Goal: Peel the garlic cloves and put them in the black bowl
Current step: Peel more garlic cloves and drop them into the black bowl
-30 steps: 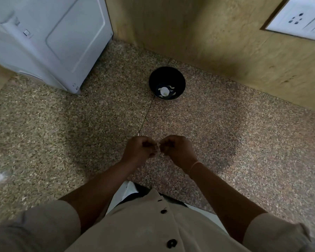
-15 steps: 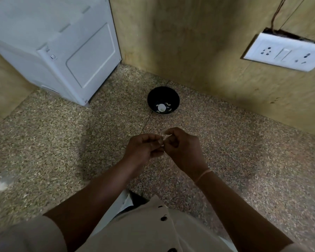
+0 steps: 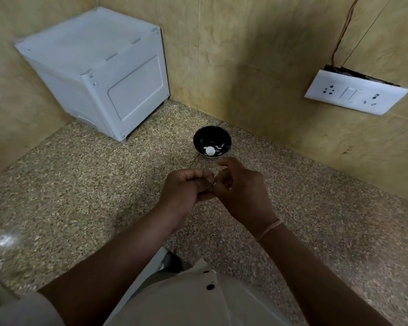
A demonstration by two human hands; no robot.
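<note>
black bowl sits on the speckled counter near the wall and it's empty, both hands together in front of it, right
No: the black bowl is not empty; the head view shows white pieces in its bottom. The rest stands: it sits on the speckled counter near the wall, with the left hand and right hand together in front of it, pinching something small, likely a garlic clove.

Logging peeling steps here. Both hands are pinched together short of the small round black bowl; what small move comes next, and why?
Probably pull skin off with the right hand: it and the left hand pinch a barely visible pale garlic clove, short of the small round black bowl.
</note>
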